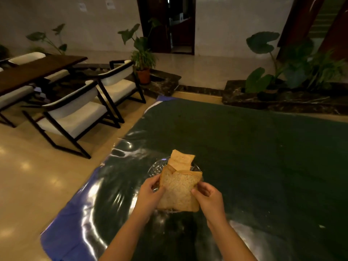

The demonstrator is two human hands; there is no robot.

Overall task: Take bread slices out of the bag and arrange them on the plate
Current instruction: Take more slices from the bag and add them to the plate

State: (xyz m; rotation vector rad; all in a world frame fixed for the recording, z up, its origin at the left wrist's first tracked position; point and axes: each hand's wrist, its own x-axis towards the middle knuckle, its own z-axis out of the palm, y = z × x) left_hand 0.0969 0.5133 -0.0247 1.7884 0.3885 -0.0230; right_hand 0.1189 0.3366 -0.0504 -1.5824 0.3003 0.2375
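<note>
A: Bread slice (178, 193) sits pinched at both side edges, left hand (150, 193) and right hand (209, 196) closed on it, above the counter (244, 147).

B: And the plate (157, 167)?

A: Toward twelve o'clock, already carrying other slices (181, 161). Probably glass; too dim to be sure. Both hands look equally near.

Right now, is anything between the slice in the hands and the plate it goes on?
Nothing foreign. Both hands, left and right, hold the slice over the glass plate. Only earlier slices lie there, covering its far part; the slice hides the near part.
</note>
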